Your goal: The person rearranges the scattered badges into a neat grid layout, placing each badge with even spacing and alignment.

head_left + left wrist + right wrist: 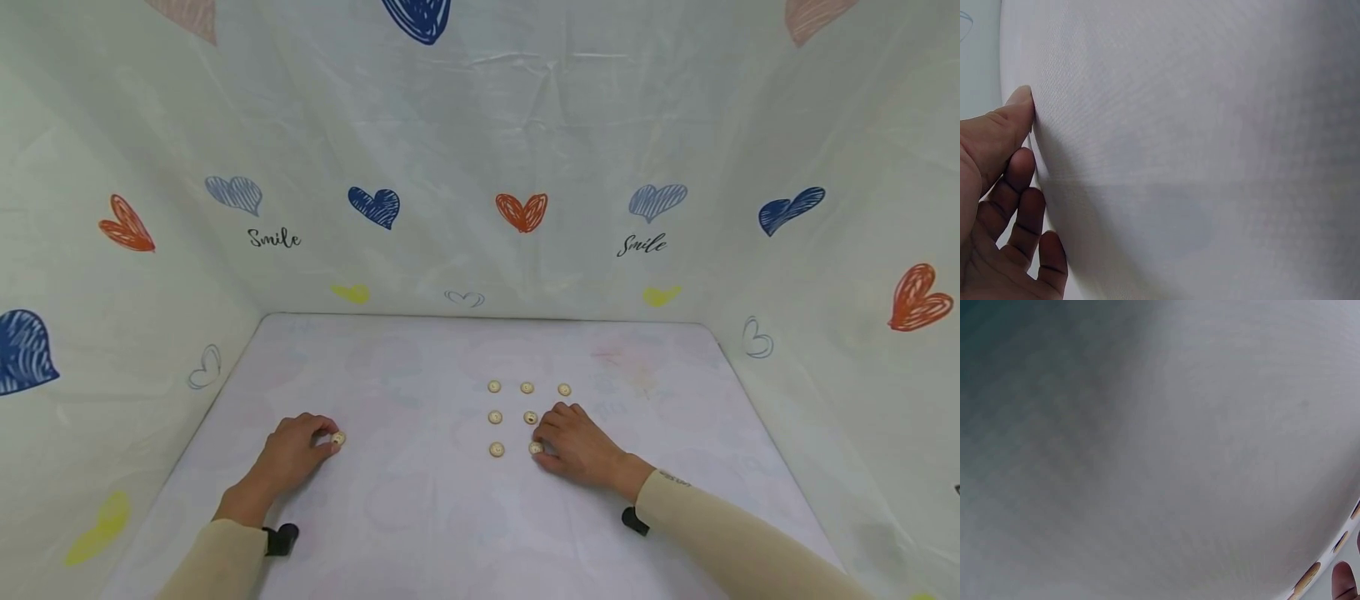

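Note:
On the left side of the table, my left hand [294, 450] pinches a small round wooden disc [339, 438] between thumb and forefinger, low over the surface. The left wrist view shows the thumb [1010, 119] and curled fingers against the white surface; the disc is hidden there. My right hand [581, 446] has thumb and forefinger around another pale disc [536, 447] in the front row. Behind it lie a disc with a dark mark [530, 418] and a back-row disc [564, 389]. Only a fingertip [1343, 580] and disc edges [1307, 575] show in the right wrist view.
Several more discs stand in rows left of my right hand, such as the front-left one [497, 449] and the back-left one [494, 387]. A white cloth covers the table [405, 517]. Heart-printed sheeting [450, 125] encloses its back and sides.

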Available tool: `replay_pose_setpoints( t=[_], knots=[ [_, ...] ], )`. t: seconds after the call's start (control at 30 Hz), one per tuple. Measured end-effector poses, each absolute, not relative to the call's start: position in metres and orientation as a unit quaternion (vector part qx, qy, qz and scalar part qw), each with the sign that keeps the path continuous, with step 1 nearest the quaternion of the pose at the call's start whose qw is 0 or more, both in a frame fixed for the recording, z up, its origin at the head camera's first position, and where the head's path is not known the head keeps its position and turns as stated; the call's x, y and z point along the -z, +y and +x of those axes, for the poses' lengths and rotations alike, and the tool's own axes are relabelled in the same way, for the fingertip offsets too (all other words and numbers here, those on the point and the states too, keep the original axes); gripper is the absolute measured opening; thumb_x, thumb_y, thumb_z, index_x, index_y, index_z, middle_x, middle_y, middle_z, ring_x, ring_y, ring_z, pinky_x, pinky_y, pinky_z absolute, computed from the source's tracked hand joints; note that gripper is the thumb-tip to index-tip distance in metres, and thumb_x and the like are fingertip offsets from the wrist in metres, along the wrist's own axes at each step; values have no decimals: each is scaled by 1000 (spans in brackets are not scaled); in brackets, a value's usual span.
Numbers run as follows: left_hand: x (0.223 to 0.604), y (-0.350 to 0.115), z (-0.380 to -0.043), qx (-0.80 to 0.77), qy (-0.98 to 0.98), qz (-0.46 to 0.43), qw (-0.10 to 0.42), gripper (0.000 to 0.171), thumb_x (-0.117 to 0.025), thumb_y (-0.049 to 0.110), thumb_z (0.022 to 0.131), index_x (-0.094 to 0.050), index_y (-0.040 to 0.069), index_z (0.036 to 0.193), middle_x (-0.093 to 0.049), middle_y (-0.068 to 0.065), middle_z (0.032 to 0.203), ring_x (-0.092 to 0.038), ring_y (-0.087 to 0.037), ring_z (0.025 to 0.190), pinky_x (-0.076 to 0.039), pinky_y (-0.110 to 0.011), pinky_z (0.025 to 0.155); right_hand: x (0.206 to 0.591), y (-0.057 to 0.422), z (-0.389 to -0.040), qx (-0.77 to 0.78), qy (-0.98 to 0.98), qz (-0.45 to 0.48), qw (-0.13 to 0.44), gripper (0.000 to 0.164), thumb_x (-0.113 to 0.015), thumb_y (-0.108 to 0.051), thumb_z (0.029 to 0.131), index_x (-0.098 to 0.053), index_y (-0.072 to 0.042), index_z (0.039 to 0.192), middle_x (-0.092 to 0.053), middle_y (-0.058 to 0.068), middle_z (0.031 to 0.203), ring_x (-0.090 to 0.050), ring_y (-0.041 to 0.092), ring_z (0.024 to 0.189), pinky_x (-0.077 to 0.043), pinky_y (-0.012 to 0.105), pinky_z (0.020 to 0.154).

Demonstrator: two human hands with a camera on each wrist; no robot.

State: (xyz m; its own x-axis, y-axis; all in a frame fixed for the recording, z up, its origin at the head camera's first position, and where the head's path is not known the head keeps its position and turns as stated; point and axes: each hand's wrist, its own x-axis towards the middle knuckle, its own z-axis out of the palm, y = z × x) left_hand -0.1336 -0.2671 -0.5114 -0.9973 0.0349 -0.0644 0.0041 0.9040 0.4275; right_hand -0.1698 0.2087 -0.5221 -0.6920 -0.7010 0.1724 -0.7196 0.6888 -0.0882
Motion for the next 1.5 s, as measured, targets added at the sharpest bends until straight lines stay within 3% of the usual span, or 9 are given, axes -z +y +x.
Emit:
replay_pose_setpoints(
  t=[1.5],
  knots=[
    [508,-267,-135,-212,976,14,44,23,-72,24,88,-68,10,106,-65,-13,110,-54,-37,108,-45,-56,89,522,207,-169,-76,-921,379,50,20,-66,-39,90,-69,-23,101,-61,-10,100,-46,12,95,-37,34,86]
  ],
)
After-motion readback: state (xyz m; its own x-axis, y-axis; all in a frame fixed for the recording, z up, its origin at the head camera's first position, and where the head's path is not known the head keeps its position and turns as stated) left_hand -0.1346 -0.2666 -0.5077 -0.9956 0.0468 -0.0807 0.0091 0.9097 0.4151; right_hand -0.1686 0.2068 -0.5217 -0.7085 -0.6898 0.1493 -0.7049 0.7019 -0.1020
